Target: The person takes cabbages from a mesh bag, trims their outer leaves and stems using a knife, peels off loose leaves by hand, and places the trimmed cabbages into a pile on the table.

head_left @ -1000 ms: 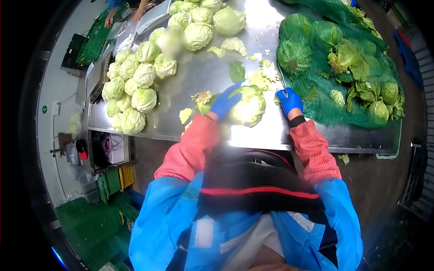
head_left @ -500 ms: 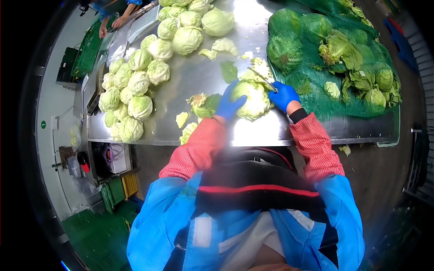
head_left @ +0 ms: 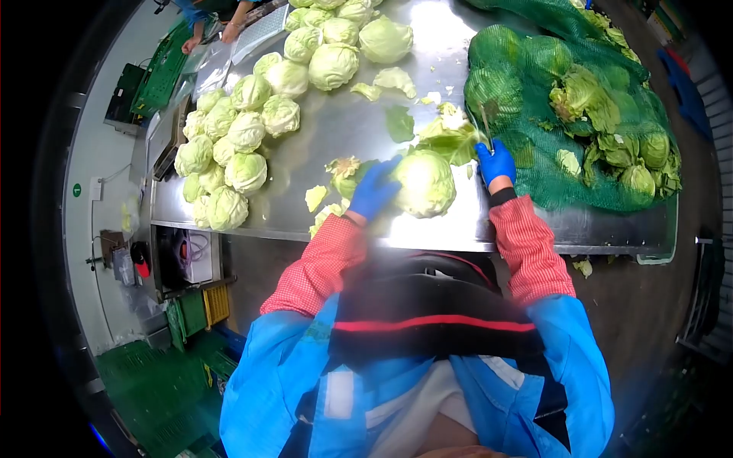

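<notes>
In the head view, my blue-gloved left hand (head_left: 377, 185) rests spread, grip loose, against the round pale-green cabbage (head_left: 426, 183) on the shiny steel worktop (head_left: 313, 153); my blue-gloved right hand (head_left: 496, 162) grasps a thin metal knife (head_left: 486, 127), apart from it. I'd steady the cabbage with fingers clear of the blade.

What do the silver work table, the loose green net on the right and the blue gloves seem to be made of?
The silver work table looks like smooth metal, perhaps stainless steel, given its bright glare. The loose green net seems to be plastic mesh; fine crisscross strands show. The snug blue gloves look like thin, matt rubber, perhaps nitrile, wrapping fingers closely.
</notes>
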A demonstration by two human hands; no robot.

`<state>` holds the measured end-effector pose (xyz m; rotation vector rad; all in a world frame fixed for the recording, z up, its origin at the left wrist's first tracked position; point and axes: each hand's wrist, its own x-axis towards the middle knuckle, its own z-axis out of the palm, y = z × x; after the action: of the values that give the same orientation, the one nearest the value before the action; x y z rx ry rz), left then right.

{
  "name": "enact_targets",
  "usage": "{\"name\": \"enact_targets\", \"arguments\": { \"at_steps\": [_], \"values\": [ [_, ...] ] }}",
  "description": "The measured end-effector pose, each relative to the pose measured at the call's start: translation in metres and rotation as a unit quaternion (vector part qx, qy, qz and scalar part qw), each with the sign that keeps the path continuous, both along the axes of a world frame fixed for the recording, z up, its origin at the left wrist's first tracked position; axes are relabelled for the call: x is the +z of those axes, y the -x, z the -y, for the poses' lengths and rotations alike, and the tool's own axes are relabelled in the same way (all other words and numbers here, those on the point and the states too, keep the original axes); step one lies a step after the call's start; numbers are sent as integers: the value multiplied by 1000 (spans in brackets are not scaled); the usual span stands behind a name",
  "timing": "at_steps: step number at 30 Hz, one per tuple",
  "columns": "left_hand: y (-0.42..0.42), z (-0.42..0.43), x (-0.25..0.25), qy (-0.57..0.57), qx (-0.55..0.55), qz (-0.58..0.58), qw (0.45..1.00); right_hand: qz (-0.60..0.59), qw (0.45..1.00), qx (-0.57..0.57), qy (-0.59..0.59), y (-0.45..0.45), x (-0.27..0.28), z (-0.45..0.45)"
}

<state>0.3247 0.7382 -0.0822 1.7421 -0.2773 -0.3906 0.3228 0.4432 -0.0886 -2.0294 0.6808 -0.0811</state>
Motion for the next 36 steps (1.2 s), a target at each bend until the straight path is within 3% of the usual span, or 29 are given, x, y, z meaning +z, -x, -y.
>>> {"name": "enact_targets", "arguments": {
  "at_steps": [1, 2, 3, 4, 5, 6, 8, 10, 11, 14, 18, 21, 24, 26, 28, 31, 34, 36],
  "values": [
    [8, 6, 8, 19, 46, -71, 996, 86, 994, 34, 66, 6, -4, -3],
    [19, 15, 24, 38, 93, -142, 985, 14, 997, 60, 54, 18, 39, -17],
    [25, 22, 36, 55, 139, -213, 966, 12, 993, 99, 61, 31, 41, -25],
    [24, 25, 41, -77, 86, -242, 963, 12, 988, 138, 67, 41, 43, -29],
    [34, 25, 24, -197, 44, -43, 978, 1, 985, 170, 35, 48, 32, -31],
    [35, 27, 22, -188, 26, 81, 979, -12, 979, 201, 1, 52, 30, -36],
    [37, 30, 18, -189, 19, 344, 920, 4, 980, 200, -17, 51, 30, -35],
    [7, 49, 60, -159, -45, 417, 894, 20, 978, 204, -26, 43, 27, -32],
    [4, 58, 69, -174, -106, 367, 907, 11, 977, 211, 25, 36, 23, -31],
    [-20, 70, 59, -194, -143, 305, 921, 18, 975, 204, 90, 32, 51, -29],
    [-35, 86, 48, -242, -38, 243, 939, 98, 940, 159, 286, 71, 54, -25],
    [-40, 92, 60, -252, -45, 188, 948, 112, 920, 147, 346, 93, 43, -31],
    [-42, 97, 58, -272, -30, 180, 945, -26, 939, 122, 321, 82, 32, -29],
    [-42, 99, 55, -271, -25, 193, 943, -49, 951, 110, 285, 60, 6, -13],
    [-35, 97, 53, -260, -32, 220, 940, 20, 989, 30, 143, 49, 6, 8],
    [-37, 90, 54, -190, -38, 198, 961, -28, 996, 81, 6, 43, 76, -1],
    [-41, 82, 46, -141, -67, 198, 968, 59, 984, 109, 126, 21, 62, -19],
    [-39, 72, 45, -107, -93, 194, 971, 16, 990, 142, 16, -4, 32, -12]
  ]
}}
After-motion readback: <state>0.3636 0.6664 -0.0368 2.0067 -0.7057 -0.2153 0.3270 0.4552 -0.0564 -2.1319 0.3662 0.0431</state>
